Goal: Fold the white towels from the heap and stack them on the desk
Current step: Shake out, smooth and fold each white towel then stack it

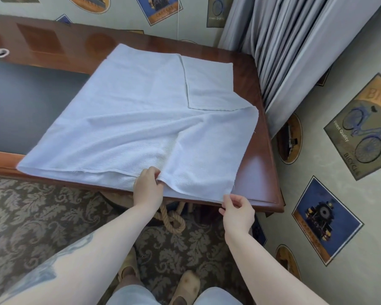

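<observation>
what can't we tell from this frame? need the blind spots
- Heap of unfolded towels: not in the head view, outside the frame.
- Folded towel under the large towel: mostly covered, so the stack count is unknown.
- Right hand at the near corner: its own fingers hide whether it pinches the cloth.
- Left hand fingertips: tucked under the hem.
- Desk left end: cut off by the frame edge.
</observation>
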Demonstrator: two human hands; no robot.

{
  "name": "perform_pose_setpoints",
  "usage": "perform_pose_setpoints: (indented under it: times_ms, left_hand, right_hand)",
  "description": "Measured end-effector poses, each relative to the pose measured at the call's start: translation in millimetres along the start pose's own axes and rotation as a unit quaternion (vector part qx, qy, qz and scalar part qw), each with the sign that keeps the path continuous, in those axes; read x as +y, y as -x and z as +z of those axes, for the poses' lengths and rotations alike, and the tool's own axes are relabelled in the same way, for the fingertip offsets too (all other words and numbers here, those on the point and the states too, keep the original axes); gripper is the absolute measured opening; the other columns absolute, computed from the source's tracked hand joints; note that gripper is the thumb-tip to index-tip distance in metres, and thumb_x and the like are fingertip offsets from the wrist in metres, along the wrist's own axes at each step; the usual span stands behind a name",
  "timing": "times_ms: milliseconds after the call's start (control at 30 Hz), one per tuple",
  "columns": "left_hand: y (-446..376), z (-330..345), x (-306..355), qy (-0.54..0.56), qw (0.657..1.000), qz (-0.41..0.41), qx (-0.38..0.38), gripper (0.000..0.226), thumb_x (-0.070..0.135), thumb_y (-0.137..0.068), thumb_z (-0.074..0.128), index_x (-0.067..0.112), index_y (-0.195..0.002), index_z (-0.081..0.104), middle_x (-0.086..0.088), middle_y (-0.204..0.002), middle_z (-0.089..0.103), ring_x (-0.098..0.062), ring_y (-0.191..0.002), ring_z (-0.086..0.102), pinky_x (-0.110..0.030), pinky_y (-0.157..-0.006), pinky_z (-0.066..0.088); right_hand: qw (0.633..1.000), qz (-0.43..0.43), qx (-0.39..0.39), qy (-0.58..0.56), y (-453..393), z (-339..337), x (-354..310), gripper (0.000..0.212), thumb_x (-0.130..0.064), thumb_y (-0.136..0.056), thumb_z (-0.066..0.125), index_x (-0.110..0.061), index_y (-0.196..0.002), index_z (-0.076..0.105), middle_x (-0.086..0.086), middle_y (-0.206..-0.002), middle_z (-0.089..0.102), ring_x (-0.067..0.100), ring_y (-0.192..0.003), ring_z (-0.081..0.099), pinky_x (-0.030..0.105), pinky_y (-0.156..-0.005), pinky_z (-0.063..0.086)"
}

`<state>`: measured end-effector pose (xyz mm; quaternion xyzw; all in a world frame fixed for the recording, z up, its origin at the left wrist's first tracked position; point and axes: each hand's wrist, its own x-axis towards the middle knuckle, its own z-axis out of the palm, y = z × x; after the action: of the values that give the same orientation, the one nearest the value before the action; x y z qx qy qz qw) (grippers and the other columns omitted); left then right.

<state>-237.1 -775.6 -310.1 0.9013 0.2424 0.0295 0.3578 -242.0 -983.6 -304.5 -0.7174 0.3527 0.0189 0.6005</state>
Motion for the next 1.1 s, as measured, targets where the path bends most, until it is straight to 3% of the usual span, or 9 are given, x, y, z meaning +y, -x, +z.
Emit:
perform_pose_setpoints:
  times_ms: [233,367,433,500,567,633,800,933,1100]
  left_hand:
    - [-0.3,0.4,-9.3,0.023,0.999,0.021,0.005,0.01,0.01,-0.089,0.059,0.015,-0.098,0.057,0.0,-0.097,0.054,-0.016,-0.083,0.051,-0.028,-0.071,0.035]
    - [6.1,-6.7,-4.0,0.097,0.995,-0.029,-0.009,0.017,0.007,-0.089,0.06,0.018,-0.102,0.059,0.003,-0.1,0.059,-0.014,-0.089,0.058,-0.026,-0.073,0.042]
    - [8.5,-20.2,-3.2,0.207,0.97,-0.123,0.017,0.021,0.003,-0.088,0.06,0.019,-0.101,0.059,0.005,-0.098,0.062,-0.016,-0.095,0.062,-0.023,-0.074,0.047]
    - [3.8,-42.3,-8.3,0.378,0.886,-0.256,0.082,0.02,-0.001,-0.089,0.058,0.014,-0.102,0.061,0.0,-0.097,0.064,-0.018,-0.093,0.065,-0.026,-0.08,0.052]
    - [-4.8,-65.9,-17.6,0.526,0.767,-0.354,0.099,0.018,-0.001,-0.092,0.056,0.006,-0.108,0.058,-0.007,-0.093,0.064,-0.018,-0.086,0.066,-0.03,-0.085,0.055]
    - [-10.4,-82.6,-30.0,0.579,0.709,-0.397,0.07,0.016,-0.001,-0.094,0.053,0.0,-0.11,0.054,-0.009,-0.09,0.062,-0.02,-0.091,0.066,-0.034,-0.094,0.053]
    - [-24.4,-105.7,-63.2,0.635,0.661,-0.398,0.038,0.005,0.0,-0.096,0.053,-0.004,-0.097,0.056,-0.015,-0.12,0.058,-0.026,-0.114,0.062,-0.038,-0.104,0.046]
    - [-50.0,-137.3,-89.4,0.675,0.631,-0.382,0.025,0.038,0.015,-0.098,0.056,0.003,-0.134,0.049,-0.012,-0.146,0.046,-0.025,-0.135,0.045,-0.037,-0.111,0.038]
    - [-85.1,-175.4,-130.4,0.712,0.598,-0.367,0.013,0.033,0.035,-0.093,0.063,0.009,-0.114,0.057,-0.005,-0.123,0.061,-0.024,-0.122,0.055,-0.039,-0.101,0.046]
  right_hand:
    - [0.934,0.276,-0.006,-0.225,0.9,10.0,-15.7,0.033,-0.011,-0.081,0.079,0.001,-0.105,0.06,0.015,-0.105,0.067,0.023,-0.093,0.068,0.031,-0.083,0.058]
    - [0.926,0.311,0.002,-0.215,1.4,13.0,-24.0,0.038,-0.024,-0.077,0.082,-0.006,-0.107,0.066,0.005,-0.1,0.071,0.011,-0.078,0.067,0.02,-0.072,0.057]
    - [0.926,0.306,0.003,-0.223,2.2,13.5,-25.7,0.042,-0.028,-0.076,0.083,-0.008,-0.11,0.066,0.003,-0.101,0.071,0.01,-0.075,0.065,0.019,-0.073,0.057]
    - [0.924,0.295,-0.013,-0.245,6.6,18.1,-29.1,0.044,-0.03,-0.078,0.081,-0.01,-0.113,0.066,0.003,-0.106,0.07,0.009,-0.085,0.066,0.022,-0.082,0.056]
    - [0.928,0.267,-0.049,-0.256,15.0,28.7,-31.9,0.043,-0.029,-0.083,0.076,-0.011,-0.12,0.062,0.001,-0.111,0.068,0.01,-0.099,0.064,0.027,-0.094,0.053]
    - [0.94,0.225,-0.068,-0.246,24.9,44.1,-31.9,0.041,-0.028,-0.089,0.071,-0.012,-0.125,0.058,-0.001,-0.115,0.063,0.011,-0.107,0.058,0.032,-0.104,0.046]
    - [0.988,0.052,0.002,-0.144,45.0,76.5,-36.6,0.019,-0.03,-0.094,0.063,-0.013,-0.103,0.061,-0.003,-0.096,0.062,0.015,-0.092,0.057,0.026,-0.08,0.044]
    - [0.994,-0.079,0.047,-0.062,67.3,101.7,-53.8,0.018,-0.034,-0.093,0.062,-0.017,-0.098,0.06,-0.007,-0.089,0.061,0.01,-0.08,0.056,0.026,-0.068,0.041]
    - [0.977,-0.21,0.004,0.018,106.2,151.9,-84.0,0.012,-0.028,-0.092,0.062,-0.019,-0.089,0.056,-0.009,-0.076,0.056,0.007,-0.069,0.05,0.022,-0.062,0.039]
